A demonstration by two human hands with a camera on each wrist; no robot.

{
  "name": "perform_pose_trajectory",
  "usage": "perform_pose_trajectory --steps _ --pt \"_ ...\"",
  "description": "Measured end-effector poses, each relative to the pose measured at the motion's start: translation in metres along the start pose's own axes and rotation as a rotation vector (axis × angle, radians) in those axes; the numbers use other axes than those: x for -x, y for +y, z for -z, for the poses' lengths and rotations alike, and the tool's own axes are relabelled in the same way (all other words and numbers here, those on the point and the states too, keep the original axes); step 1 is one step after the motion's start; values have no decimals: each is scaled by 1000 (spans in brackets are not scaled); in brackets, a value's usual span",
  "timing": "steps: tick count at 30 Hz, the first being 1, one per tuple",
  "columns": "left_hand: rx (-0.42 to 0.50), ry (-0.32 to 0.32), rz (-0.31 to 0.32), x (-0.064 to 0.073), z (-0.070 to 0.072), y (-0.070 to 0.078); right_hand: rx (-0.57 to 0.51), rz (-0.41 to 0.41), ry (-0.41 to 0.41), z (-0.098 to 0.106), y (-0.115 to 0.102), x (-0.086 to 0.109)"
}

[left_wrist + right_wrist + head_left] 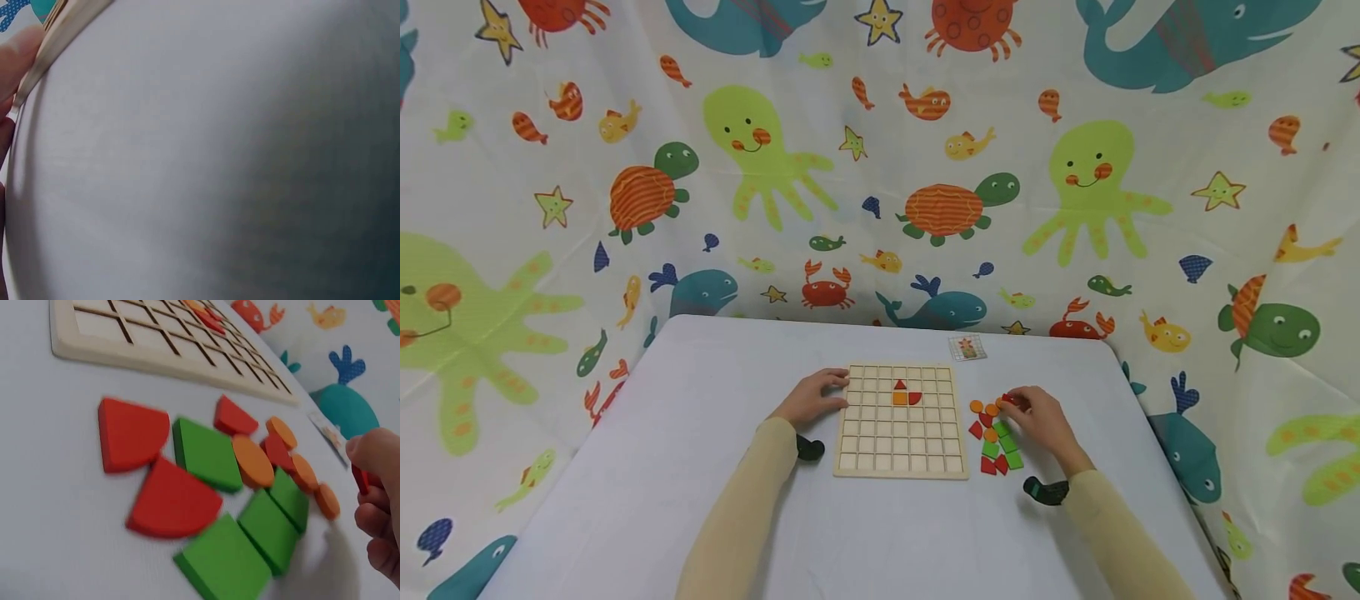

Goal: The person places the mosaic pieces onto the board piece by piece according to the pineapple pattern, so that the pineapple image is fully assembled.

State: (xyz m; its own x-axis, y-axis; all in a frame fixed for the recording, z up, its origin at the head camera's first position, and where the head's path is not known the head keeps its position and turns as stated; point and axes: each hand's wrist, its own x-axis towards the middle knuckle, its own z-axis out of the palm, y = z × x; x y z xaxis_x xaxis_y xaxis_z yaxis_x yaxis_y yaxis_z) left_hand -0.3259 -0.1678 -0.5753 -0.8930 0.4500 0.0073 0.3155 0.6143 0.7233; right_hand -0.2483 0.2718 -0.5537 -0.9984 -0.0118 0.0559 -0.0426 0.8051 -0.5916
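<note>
A wooden grid board (865, 433) lies on the table, with a red triangle (900, 384), an orange square (900, 398) and a red quarter-circle piece (914, 398) in its cells. My left hand (811, 397) rests against the board's left edge; in the left wrist view its thumb (22, 55) touches the rim. To the right of the board, my right hand (1041, 419) pinches a small red piece (360, 479) between thumb and fingers, most of it hidden. Below that hand lie loose green squares (209, 453), red quarter-circle pieces (175, 501) and orange discs (253, 461).
A small picture card (967, 347) lies behind the board, near the table's back edge. The white-covered table (647, 433) stands against a curtain (865, 208) printed with sea animals. Dark bands (1047, 491) are on both wrists.
</note>
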Motion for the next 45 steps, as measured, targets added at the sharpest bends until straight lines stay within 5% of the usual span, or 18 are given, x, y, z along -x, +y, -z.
perform_pose_trajectory --steps 8,15,21,30,45 --pt "-10 -4 -18 3 2 3 -19 135 18 -24 -45 -9" --pt "-1 -9 -12 3 3 3 2 314 -53 -64 -104 -24" --pt "-1 -7 -21 2 2 2 55 372 -90 -96 -138 -39" --pt "-7 -17 7 -2 0 -3 75 305 -110 -115 -152 -46" --pt "-8 -20 -9 -3 2 -4 105 356 -125 -117 -152 -45"
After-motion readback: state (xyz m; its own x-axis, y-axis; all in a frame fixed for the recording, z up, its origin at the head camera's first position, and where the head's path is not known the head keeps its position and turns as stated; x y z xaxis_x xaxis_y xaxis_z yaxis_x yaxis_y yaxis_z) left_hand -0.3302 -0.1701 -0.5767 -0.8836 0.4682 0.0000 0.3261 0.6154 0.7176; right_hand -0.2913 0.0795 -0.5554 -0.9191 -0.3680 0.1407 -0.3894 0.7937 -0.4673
